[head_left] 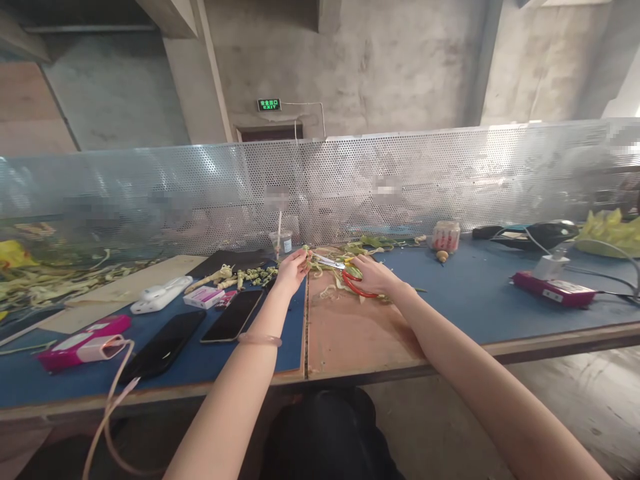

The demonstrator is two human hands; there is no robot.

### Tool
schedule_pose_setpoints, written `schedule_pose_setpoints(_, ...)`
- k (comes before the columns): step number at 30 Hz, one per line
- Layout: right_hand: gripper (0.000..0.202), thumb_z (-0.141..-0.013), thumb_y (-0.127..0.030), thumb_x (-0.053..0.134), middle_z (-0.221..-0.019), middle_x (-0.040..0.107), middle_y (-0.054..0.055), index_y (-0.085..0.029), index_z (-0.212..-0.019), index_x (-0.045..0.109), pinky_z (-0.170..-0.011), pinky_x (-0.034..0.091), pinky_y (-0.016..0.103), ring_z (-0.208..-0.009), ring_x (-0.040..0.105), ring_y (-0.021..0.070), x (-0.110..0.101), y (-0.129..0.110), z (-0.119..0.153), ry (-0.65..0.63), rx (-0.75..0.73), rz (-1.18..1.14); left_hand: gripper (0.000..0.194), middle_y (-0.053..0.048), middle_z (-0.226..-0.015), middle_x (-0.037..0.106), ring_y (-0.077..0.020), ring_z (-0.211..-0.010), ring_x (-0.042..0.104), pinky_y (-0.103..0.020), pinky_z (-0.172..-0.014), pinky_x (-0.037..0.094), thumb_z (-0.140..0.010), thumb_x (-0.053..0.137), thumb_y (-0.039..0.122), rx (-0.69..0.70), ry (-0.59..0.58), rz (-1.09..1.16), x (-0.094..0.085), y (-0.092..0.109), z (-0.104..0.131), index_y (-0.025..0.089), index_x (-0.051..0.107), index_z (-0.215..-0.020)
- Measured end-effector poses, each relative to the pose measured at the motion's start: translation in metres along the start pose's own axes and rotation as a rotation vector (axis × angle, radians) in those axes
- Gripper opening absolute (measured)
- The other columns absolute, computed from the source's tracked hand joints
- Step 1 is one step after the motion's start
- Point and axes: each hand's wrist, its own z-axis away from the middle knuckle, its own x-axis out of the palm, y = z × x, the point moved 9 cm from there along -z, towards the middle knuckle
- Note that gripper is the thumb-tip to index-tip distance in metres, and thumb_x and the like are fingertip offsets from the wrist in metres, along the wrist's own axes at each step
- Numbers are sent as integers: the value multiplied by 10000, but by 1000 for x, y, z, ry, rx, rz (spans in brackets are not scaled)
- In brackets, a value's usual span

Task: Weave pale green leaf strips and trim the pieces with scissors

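With the fingers closed, my right hand (374, 275) grips a pair of scissors (354, 285) with red handles. Their metal blades point left toward my left hand (293, 269). That hand pinches a small greenish plant piece (306, 249) close to the blade tips; its exact kind is too small to make out. Pale green and yellowish plant scraps (327, 291) lie under and around both hands on the brown board (350, 333). More green leaves (375, 242) lie behind my right hand.
Left of me are two black phones (233, 318), a white power strip (161, 295), a pink charger block (85, 341) with a cable, and chopped green pieces (255, 277). A plastic cup (286, 241) stands behind. Rightward are a jar (445, 237) and a magenta socket strip (553, 291). A perforated metal screen (400, 180) borders the back.
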Motion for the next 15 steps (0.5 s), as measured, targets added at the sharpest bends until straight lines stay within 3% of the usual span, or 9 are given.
schedule_pose_setpoints(6, 415, -802, -505, 427, -1058, 533, 88, -193, -1072, 473, -692, 363, 252, -922, 526, 194, 1, -7, 0, 0, -38, 14, 170, -39, -836, 660, -47, -523, 515, -192, -527, 423, -632, 682, 154, 5, -10, -30, 1, 0, 0, 155, 617, -789)
schedule_pose_setpoints(15, 361, -820, -508, 394, -932, 576, 73, -185, -951, 488, -634, 348, 246, -817, 548, 186, 4, -8, -3, -4, -47, 71, 176, -29, -848, 664, -56, -557, 549, -185, -535, 427, -637, 675, 137, 0, 5, -18, 1, 0, 2, 161, 612, -799)
